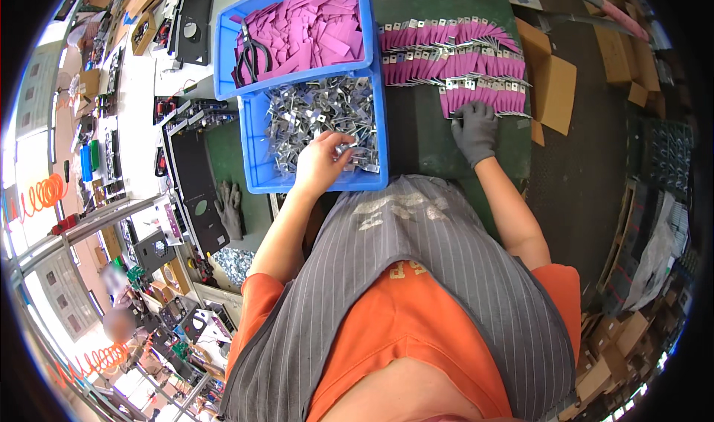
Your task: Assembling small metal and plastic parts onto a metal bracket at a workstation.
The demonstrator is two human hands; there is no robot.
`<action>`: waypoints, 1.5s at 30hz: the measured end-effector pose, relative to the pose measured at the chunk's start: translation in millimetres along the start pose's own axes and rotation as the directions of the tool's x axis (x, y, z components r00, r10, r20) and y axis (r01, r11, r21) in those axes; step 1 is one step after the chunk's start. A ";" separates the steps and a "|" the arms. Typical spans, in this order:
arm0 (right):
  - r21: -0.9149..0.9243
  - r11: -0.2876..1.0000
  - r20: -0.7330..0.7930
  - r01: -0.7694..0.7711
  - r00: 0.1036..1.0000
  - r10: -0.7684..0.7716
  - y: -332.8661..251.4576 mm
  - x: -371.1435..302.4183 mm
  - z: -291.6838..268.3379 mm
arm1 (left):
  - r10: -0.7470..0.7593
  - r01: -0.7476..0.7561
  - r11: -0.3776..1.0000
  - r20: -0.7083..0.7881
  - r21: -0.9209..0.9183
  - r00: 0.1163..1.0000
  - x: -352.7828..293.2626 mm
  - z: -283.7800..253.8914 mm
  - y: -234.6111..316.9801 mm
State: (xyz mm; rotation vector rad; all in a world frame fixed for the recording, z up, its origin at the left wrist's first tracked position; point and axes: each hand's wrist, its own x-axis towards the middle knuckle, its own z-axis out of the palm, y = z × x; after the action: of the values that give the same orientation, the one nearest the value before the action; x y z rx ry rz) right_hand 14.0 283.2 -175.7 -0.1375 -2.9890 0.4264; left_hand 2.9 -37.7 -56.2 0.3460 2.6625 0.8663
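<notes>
My bare left hand [322, 163] is over the blue bin [256, 143] of small bent metal brackets [309, 109]. Its thumb and fingers close round a shiny metal bracket [343, 149]. To the right, my right hand [476, 133] wears a grey glove. Its curled fingers touch the near edge of the shortest row of pink strips [491, 94] with metal pieces at their ends; whatever they grip is hidden. Longer overlapping rows of such strips [450, 63] lie beyond. A second blue bin [227, 57] contains loose pink strips [320, 24].
Black-handled scissors [253, 56] lie on the loose strips. A dark green tabletop [513, 143] carries the rows, with an open cardboard box [556, 94] beyond its right edge. A grey glove [229, 210] lies left of the bins, beside a black panel [195, 191].
</notes>
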 end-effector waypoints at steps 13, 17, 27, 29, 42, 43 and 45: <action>0.051 0.991 -0.049 0.126 0.991 -0.124 -24.9 12.7 -13.2 | -0.140 0.178 0.921 -0.131 0.346 0.981 2.5 -18.8 -65.7; 0.166 0.974 -0.016 0.155 0.988 -0.154 -44.0 13.1 -26.2 | -0.071 0.104 0.877 -0.087 0.468 0.994 10.6 -0.3 -72.4; 0.754 0.648 0.035 0.107 0.979 -0.203 -84.8 9.7 -52.5 | -0.465 0.230 0.470 -0.017 -0.852 0.885 20.6 -36.8 -41.1; 0.852 0.523 0.141 -0.019 0.970 -0.196 -99.6 12.4 -64.4 | -0.367 0.234 0.305 0.112 -0.923 0.923 19.1 -39.6 -26.1; 0.926 0.165 0.377 -0.339 0.824 -0.424 -117.1 8.3 -78.5 | 0.012 -0.023 0.997 -0.159 -0.070 0.987 43.5 -64.6 41.5; 0.928 0.165 0.372 -0.334 0.822 -0.430 -116.6 5.6 -76.4 | 0.012 -0.044 0.993 -0.269 -0.112 0.963 55.4 -71.3 35.0; 0.920 0.154 0.392 -0.360 0.830 -0.398 -116.9 0.0 -67.5 | 0.143 -0.090 0.986 -0.421 0.143 0.895 88.0 -89.2 14.8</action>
State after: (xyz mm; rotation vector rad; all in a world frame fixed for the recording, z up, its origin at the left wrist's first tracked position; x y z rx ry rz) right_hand 14.2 189.8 -78.2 0.2239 -2.2648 2.7561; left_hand -109.2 -44.6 1.4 0.3845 3.1426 0.9085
